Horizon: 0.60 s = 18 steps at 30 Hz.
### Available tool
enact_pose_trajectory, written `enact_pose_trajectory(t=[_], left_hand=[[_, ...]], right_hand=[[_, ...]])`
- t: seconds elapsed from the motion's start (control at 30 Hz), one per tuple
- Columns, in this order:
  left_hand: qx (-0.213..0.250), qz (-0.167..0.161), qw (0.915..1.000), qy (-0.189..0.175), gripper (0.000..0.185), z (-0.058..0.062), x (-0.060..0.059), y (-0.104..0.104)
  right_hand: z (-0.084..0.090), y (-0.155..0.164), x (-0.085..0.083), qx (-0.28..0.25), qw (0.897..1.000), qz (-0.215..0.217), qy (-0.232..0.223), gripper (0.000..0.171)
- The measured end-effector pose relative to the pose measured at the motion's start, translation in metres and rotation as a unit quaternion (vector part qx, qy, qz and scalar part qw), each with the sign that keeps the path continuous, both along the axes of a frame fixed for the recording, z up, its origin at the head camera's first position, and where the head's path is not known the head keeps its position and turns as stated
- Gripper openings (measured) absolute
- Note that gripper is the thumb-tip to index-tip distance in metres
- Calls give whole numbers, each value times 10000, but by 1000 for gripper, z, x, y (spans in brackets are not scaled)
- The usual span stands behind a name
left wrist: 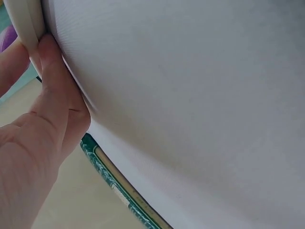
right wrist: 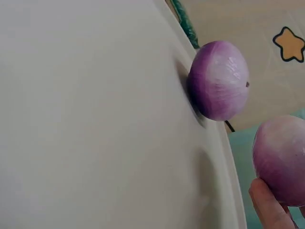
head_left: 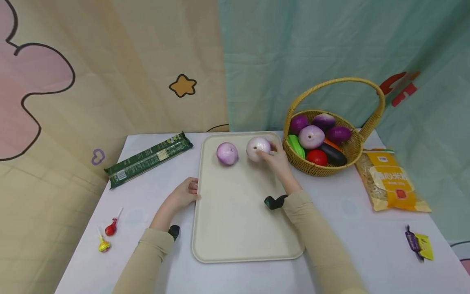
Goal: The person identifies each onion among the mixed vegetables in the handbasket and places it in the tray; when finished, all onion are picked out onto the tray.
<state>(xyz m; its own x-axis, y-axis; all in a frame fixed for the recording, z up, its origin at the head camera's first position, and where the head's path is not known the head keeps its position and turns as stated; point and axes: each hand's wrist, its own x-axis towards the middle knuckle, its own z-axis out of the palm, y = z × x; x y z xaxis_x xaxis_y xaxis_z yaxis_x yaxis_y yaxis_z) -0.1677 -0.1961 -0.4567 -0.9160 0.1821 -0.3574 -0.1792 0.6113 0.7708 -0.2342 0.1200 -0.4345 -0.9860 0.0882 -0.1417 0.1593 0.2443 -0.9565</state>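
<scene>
A pale purple onion (head_left: 258,148) is being held by the curled fingers of the right hand (head_left: 276,158) near the far edge of the cream tray (head_left: 235,212), just beside a second onion (head_left: 227,153) that is lying there, while the near part of the tray is being left bare. The left rim of the tray is being touched by the left hand (head_left: 183,195), with its fingers loosely bent. In the right wrist view the held onion (right wrist: 281,160) is being seen slightly off the tray surface, and the green packet (left wrist: 121,188) behind the left thumb is being shown only partly in the left wrist view; the basket (head_left: 352,149) of vegetables is standing just beside the tray's right far corner.
</scene>
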Motion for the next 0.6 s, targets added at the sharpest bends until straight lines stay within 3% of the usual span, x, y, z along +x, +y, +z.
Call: enact_pose_trajectory(t=[0.23, 0.6], left_hand=[[-31, -4, 10000, -22, 56, 2, 1, 2], [20, -80, 10000, -53, 56, 2, -3, -1]], right_hand=[[-18, -20, -16, -50, 9983, -204, -548, 65], [-24, -16, -17, 84, 9993, 2, -370, 73]])
